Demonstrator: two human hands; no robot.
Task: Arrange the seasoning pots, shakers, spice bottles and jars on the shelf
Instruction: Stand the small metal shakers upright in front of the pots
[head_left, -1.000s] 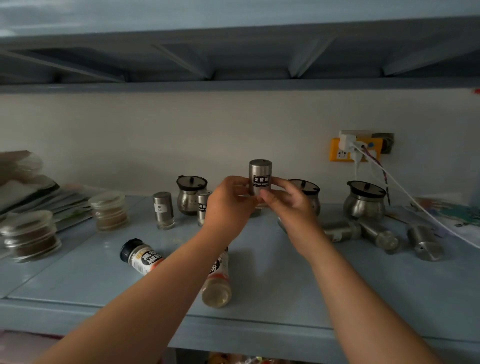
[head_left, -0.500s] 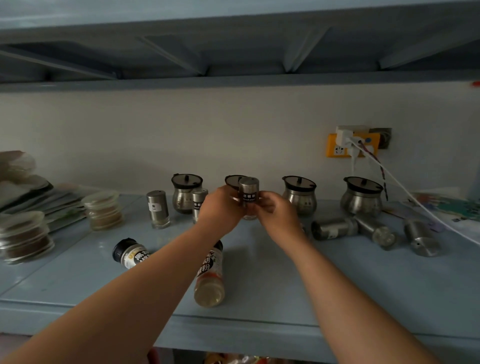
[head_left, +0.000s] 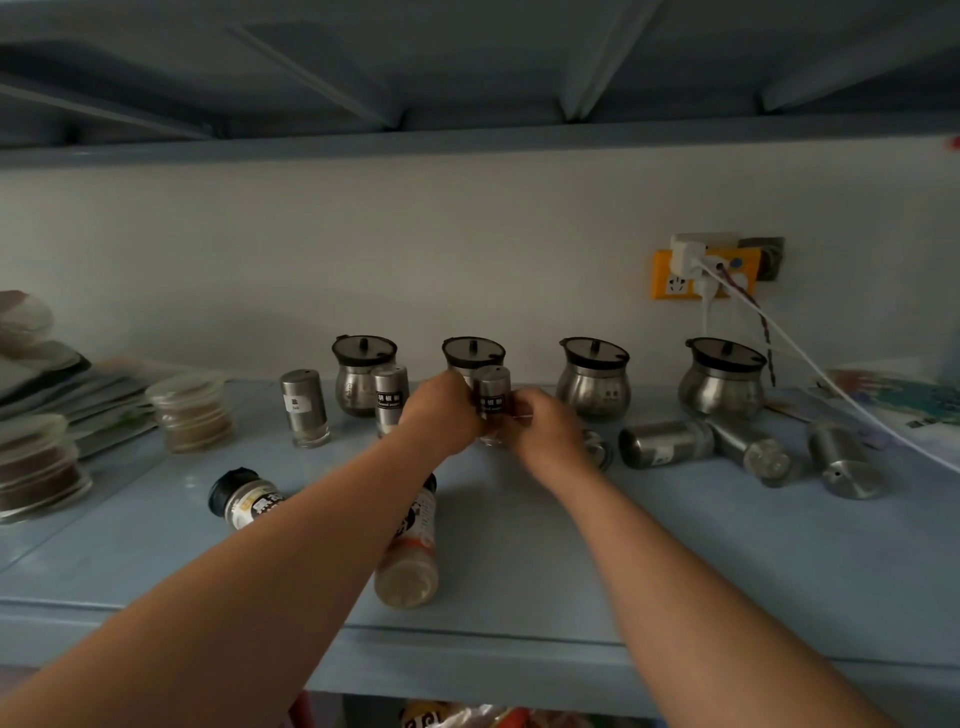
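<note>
Head view, and here's the count: four pots (head_left: 594, 379) in a row along the back of the shelf (head_left: 675, 561), all upright with dark lids on. Two standing shakers (head_left: 305, 408) are left of centre, one out in the open and one tight against the first pot. Three lying shakers (head_left: 665, 443) are on their sides at the right, clustered near the fourth pot, and something steel peeks out behind the right wrist, too hidden to call. Two bottles (head_left: 244, 499) lie flat up front, one black-capped at the left, the other under the left forearm with its length running front to back, base toward us. Two stacks of jars (head_left: 192, 413) sit far left. Now the action: the held shaker (head_left: 491, 397) is dead upright, long axis vertical, cap up, black label facing us, just in front of the second pot. The left hand (head_left: 441, 415) and right hand (head_left: 540, 431) both have fingers curled round its lower half. They hide its base, so I can't tell whether it touches the shelf.
</note>
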